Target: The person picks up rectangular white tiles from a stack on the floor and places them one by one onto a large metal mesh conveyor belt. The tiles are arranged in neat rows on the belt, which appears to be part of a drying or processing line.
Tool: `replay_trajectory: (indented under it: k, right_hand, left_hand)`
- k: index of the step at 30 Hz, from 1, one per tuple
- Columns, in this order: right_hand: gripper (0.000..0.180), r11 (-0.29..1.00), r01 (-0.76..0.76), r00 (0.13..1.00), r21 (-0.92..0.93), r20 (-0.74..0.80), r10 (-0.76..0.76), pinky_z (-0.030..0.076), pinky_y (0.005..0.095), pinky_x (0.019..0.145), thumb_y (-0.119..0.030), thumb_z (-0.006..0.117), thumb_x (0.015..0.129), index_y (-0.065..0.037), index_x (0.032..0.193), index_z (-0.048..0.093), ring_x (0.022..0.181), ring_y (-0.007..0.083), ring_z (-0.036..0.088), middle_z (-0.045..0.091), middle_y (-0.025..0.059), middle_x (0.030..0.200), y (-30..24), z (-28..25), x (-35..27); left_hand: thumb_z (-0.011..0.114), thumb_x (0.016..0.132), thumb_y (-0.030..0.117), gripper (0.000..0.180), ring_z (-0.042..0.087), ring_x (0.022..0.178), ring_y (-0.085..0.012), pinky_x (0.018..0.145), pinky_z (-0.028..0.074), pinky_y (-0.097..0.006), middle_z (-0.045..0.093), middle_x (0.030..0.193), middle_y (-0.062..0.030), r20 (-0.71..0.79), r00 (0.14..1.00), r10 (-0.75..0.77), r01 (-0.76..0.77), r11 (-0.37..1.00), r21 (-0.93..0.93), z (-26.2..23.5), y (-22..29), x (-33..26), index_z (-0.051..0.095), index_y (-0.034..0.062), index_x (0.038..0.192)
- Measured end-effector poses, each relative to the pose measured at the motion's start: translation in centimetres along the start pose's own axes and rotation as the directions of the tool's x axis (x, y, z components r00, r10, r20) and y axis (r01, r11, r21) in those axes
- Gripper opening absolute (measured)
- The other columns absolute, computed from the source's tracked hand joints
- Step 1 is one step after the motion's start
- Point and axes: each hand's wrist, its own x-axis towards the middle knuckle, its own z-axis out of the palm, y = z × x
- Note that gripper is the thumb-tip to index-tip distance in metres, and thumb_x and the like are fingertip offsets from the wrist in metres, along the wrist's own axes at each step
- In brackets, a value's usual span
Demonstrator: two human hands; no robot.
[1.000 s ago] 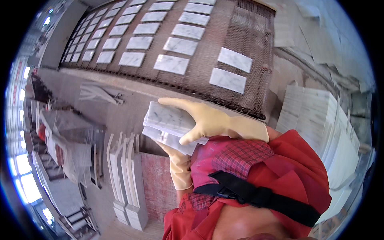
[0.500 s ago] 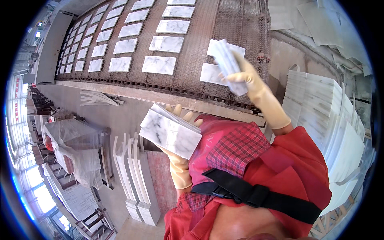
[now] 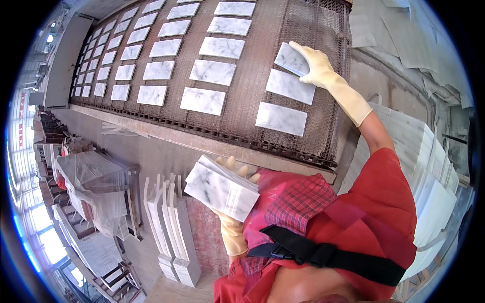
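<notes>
Reaching out since a moment ago, the right hand (image 3: 316, 68) now grips one marble tile (image 3: 292, 59) at the mesh belt (image 3: 252, 101), while the left hand (image 3: 233, 222) clasps the tile stack (image 3: 221, 188).

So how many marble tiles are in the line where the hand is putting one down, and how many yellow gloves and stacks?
Marble tiles in that line, counting the tile in the right hand: 3
Yellow gloves: 2
Stack of tiles in the left hand: 1
Total: 6
</notes>
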Motion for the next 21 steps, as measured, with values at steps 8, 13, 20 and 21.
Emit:
replay_trajectory:
  k: [8,13,20,21]
  right_hand:
    - [0.122,0.972,0.167,0.978,-0.166,0.150,-0.142,0.050,0.0464,0.120,-0.004,0.095,0.062,-0.026,0.169,0.040,0.135,0.0394,0.061,0.061,0.0125,0.152,3.6,2.6,5.6]
    - [0.124,0.963,0.210,0.963,-0.166,0.206,-0.175,0.049,0.0451,0.121,-0.008,0.099,0.062,-0.025,0.169,0.039,0.137,0.0367,0.060,0.062,0.0121,0.153,3.8,2.5,6.4]
    - [0.118,0.970,0.235,0.952,0.059,0.186,-0.242,0.049,0.0460,0.121,-0.005,0.096,0.060,-0.021,0.166,0.046,0.138,0.0377,0.060,0.065,0.0153,0.149,5.4,0.8,7.3]
    - [0.115,0.973,0.212,0.960,0.092,0.166,-0.225,0.049,0.0459,0.122,-0.003,0.094,0.060,-0.020,0.164,0.048,0.140,0.0380,0.059,0.065,0.0161,0.150,5.1,-0.2,7.4]
  left_hand:
    - [0.049,0.112,0.058,0.069,0.063,0.134,-0.0399,0.107,0.050,-0.079,0.046,0.170,-0.0067,-0.025,0.999,0.030,-0.031,0.996,-0.078,1.5,-0.3,0.2,0.032,0.0279,0.172]
    - [0.048,0.113,0.059,0.068,0.064,0.134,-0.0416,0.104,0.052,-0.080,0.048,0.169,-0.0076,-0.065,0.997,0.038,-0.045,0.992,-0.117,2.0,-0.5,0.1,0.033,0.0275,0.171]
    - [0.047,0.115,0.054,0.068,0.062,0.138,-0.0495,0.110,0.047,-0.082,0.049,0.167,-0.0184,0.061,0.993,0.105,-0.082,0.950,-0.301,3.2,-1.4,0.5,0.032,0.0178,0.170]
    - [0.046,0.115,0.053,0.067,0.061,0.138,-0.0496,0.111,0.046,-0.082,0.048,0.168,-0.0184,0.071,0.992,0.106,-0.079,0.949,-0.304,3.3,-1.4,0.5,0.031,0.0179,0.170]
